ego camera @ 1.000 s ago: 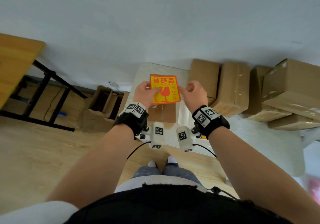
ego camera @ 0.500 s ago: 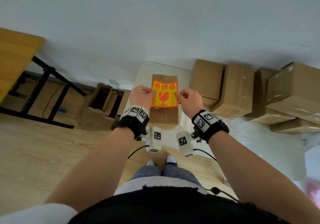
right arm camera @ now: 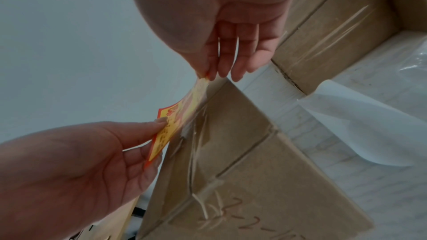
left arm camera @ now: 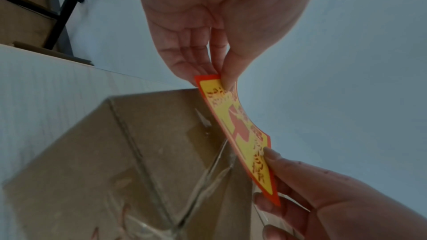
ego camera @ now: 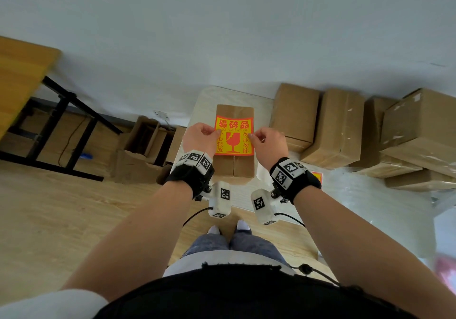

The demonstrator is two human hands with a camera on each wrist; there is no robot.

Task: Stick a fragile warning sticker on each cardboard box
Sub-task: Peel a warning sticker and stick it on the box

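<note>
- Lowered since a second ago, the fragile sticker [ego camera: 234,136] now hangs over the top of the cardboard box [ego camera: 234,167] instead of being held up in front of it, and both hands have come down with it.
- Left hand [ego camera: 200,138]: thumb and fingers [left arm camera: 182,61] pinch the sticker's left edge.
- Right hand [ego camera: 270,142]: thumb and fingers [right arm camera: 221,68] pinch the sticker's right edge.
- From the left wrist view the sticker [left arm camera: 242,134] is tilted, its lower edge close to the box's taped top seam; whether it already touches the cardboard cannot be told.
- From the right wrist view the sticker [right arm camera: 177,118] bows slightly between the two grips, and the box [right arm camera: 254,171] shows handwritten marks on its near side.
- That box stands on a pale counter [ego camera: 259,101] against the wall.
- A sheet of clear film [right arm camera: 360,119] lies on the counter just right of the box.
- More cardboard boxes [ego camera: 333,126] are stacked to the right, along the wall.
- Open cartons [ego camera: 145,146] sit on the floor to the left, near a black-legged wooden desk [ego camera: 24,57].
</note>
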